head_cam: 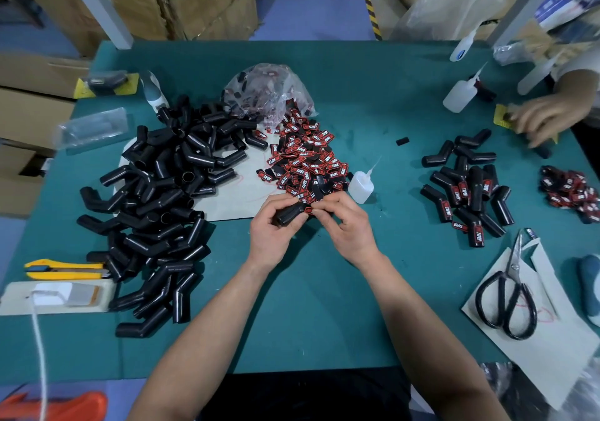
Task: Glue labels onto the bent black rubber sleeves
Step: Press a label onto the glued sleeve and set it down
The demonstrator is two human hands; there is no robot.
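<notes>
My left hand (276, 226) grips a bent black rubber sleeve (289, 214) above the green table's middle. My right hand (344, 222) pinches a red-and-black label (309, 209) against the sleeve's upper end. A heap of loose labels (305, 161) lies just behind my hands, spilling from a clear bag (269, 93). A small glue bottle (362, 185) stands to the right of that heap. A big pile of plain sleeves (162, 193) covers the left side. Labelled sleeves (467, 187) lie in a smaller pile at the right.
Black scissors (506, 294) lie on white paper at the right front. A yellow knife (65, 269) and a power strip (55, 297) sit at the left edge. Another person's hand (545, 118) works at the far right near more glue bottles (459, 93) and labels (571, 193).
</notes>
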